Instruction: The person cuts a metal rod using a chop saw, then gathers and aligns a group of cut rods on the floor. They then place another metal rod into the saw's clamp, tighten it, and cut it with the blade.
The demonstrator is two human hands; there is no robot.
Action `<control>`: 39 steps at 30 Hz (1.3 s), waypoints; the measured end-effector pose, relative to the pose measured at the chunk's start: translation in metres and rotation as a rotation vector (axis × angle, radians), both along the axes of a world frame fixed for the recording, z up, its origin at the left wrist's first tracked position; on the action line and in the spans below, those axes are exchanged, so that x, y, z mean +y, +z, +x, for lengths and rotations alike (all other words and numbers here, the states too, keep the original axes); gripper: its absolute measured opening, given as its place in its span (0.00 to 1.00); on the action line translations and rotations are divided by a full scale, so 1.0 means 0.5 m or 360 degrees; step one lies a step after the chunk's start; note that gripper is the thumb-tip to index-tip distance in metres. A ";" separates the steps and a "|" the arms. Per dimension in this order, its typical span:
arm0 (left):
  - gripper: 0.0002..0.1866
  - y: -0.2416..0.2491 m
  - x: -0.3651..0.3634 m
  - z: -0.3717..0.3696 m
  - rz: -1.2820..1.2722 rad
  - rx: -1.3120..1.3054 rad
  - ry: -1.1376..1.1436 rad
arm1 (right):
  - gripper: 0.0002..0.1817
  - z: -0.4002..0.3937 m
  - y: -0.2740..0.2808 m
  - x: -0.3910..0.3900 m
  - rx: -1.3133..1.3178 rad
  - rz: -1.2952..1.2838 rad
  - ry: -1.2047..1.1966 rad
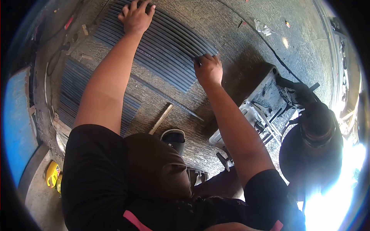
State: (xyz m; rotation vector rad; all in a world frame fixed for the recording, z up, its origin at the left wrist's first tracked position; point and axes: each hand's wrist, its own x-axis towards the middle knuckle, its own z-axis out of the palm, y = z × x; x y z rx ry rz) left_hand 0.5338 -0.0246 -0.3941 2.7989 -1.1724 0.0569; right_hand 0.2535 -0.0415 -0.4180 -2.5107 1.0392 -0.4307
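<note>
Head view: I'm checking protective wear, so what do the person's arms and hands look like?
The left hand and right hand are bare, with no gloves visible. Short black sleeves leave the forearms uncovered.

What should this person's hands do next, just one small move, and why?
Perhaps a gentle nudge with the right hand to even up the upper row of rods: that hand is at the row's right end, and the left hand is on the row toward the other end, well placed to steady it.
</note>
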 end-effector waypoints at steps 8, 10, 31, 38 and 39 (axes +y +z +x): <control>0.21 0.003 0.002 0.002 0.0008 0.0037 -0.0007 | 0.04 0.003 0.002 0.002 -0.0002 0.0026 0.0002; 0.21 0.002 0.003 0.000 -0.0020 0.0014 -0.0002 | 0.03 0.003 0.002 0.002 0.0009 0.0029 0.0001; 0.22 0.002 0.001 0.002 -0.0023 0.0027 0.0013 | 0.03 0.011 0.000 0.035 -0.0010 -0.0123 0.0249; 0.22 -0.004 0.002 0.005 0.0011 0.0003 -0.0002 | 0.03 0.016 0.019 0.051 0.0047 -0.0135 0.0268; 0.22 -0.010 0.001 0.008 -0.0013 -0.0008 -0.0011 | 0.03 0.017 0.014 0.059 0.0020 -0.0113 0.0274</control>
